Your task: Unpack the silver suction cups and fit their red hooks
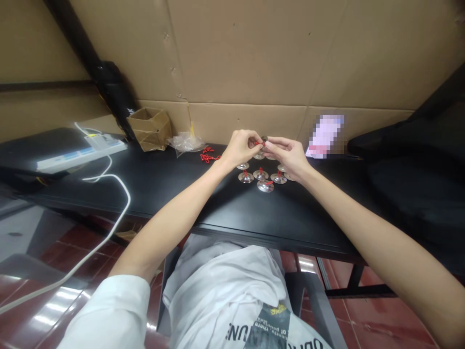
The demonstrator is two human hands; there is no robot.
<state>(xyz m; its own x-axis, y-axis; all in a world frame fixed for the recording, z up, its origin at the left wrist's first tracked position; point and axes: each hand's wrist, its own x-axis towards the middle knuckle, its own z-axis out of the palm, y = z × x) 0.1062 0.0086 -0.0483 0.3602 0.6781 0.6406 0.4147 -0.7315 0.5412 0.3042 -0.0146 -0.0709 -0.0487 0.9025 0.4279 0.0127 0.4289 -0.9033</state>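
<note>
Both of my hands meet above the black table (225,198), fingertips nearly touching. My left hand (240,148) pinches a red cord (258,143). With thumb and fingers closed, my right hand (290,154) holds a small finger cymbal (264,139) at that cord; much of it is hidden by the fingers. Below them, several silver finger cymbals (265,186) lie dome up on the table, with red cord loops at their centres. Some cymbals are partly covered by my hands. Left of my left wrist lies a small heap of loose red cords (207,157).
Behind the cords are a clear plastic bag (187,143) and an open cardboard box (149,128). A phone with a blurred screen (325,136) leans at the back right. A white power strip (82,155) and white cable (125,194) lie left. Dark fabric (410,169) is at right.
</note>
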